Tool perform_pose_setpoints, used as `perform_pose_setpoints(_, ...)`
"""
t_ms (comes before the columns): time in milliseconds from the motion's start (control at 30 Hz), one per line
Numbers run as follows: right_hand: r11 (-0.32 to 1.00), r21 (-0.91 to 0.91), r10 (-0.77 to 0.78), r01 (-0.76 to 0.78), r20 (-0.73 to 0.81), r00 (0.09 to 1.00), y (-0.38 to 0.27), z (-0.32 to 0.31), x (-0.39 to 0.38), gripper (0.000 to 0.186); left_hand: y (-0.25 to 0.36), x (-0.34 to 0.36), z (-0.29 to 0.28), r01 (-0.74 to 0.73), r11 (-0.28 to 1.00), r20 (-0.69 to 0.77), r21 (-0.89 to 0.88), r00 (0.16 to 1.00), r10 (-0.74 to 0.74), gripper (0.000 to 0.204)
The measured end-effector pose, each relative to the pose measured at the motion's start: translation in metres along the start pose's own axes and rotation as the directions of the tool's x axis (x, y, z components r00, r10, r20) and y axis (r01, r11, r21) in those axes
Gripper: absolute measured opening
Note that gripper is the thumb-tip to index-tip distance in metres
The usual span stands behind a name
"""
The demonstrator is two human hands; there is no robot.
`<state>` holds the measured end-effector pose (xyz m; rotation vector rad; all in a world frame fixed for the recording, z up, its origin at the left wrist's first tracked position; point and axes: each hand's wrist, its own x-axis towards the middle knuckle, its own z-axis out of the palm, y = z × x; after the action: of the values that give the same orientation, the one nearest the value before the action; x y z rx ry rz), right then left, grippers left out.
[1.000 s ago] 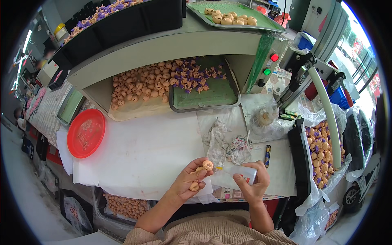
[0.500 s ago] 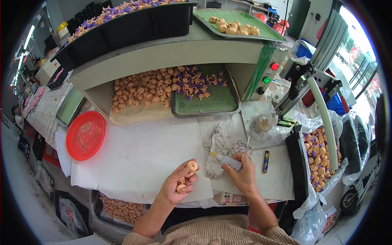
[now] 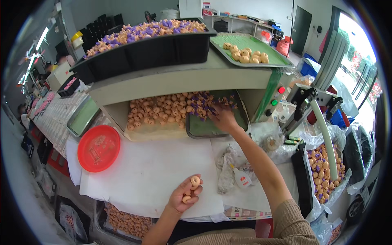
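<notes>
My left hand (image 3: 185, 195) is closed around several small peach-coloured toy heads over the white table covering. One round head (image 3: 195, 181), with a hole facing up, sits between thumb and fingertips; another shows lower in the fingers. Stretched far forward, my right hand (image 3: 223, 119) reaches into the green-lined tray (image 3: 200, 131) under the shelf. Its fingers are apart among small purple-and-peach toy bodies (image 3: 200, 105); the fingertips are partly hidden there. A white squeeze bottle (image 3: 242, 179) with a yellow tip rests beside a crumpled rag (image 3: 227, 169), touched by neither hand.
Loose peach heads (image 3: 157, 110) are heaped left of the tray. A red bowl (image 3: 99, 149) stands at the left. On the shelf are a black bin (image 3: 151, 51) and a green tray (image 3: 261, 43) with heads. At right, a black-walled crate (image 3: 303, 179) stands near a metal press (image 3: 300, 106).
My right hand has let go of the squeeze bottle, leaving it by the rag, and moved forward into the tray. My left hand keeps its hold on the heads. The view has tilted up.
</notes>
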<state>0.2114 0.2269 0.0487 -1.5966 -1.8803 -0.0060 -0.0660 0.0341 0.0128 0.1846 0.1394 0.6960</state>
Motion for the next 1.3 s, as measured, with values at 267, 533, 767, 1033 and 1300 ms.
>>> perform_pose_setpoints(267, 0.947, -0.314, -0.138, 0.069, -0.202, 0.970, 0.048, 0.077, 0.129, 0.043, 0.026, -0.005, 0.030, 0.012, 0.999, 0.035, -0.032, 0.999, -0.011, 0.039)
perform_pose_setpoints(533, 0.990, 0.139, -0.001, -0.021, 0.159, 0.987, -0.007, 0.045, 0.115, 0.033, 0.057, 0.012, 0.025, 0.060, 0.989, 0.059, -0.134, 0.997, -0.052, 0.038)
perform_pose_setpoints(767, 0.931, 0.365, -0.032, -0.019, 0.135, 0.990, -0.019, 0.000, 0.065, 0.019, 0.052, 0.014, 0.021, 0.053, 0.992, 0.042, -0.117, 0.998, -0.048, 0.036)
perform_pose_setpoints(1033, 0.910, 0.385, 0.130, -0.153, 0.085, 0.988, -0.081, -0.068, 0.037, 0.018, 0.043, 0.001, 0.030, 0.045, 0.998, 0.064, -0.043, 0.997, -0.042, 0.038)
perform_pose_setpoints(1300, 0.303, 0.889, 0.287, -0.343, 0.258, 0.922, -0.102, -0.090, -0.029, 0.034, 0.031, 0.010, 0.049, -0.009, 0.999, -0.024, -0.038, 1.000, 0.008, 0.038)
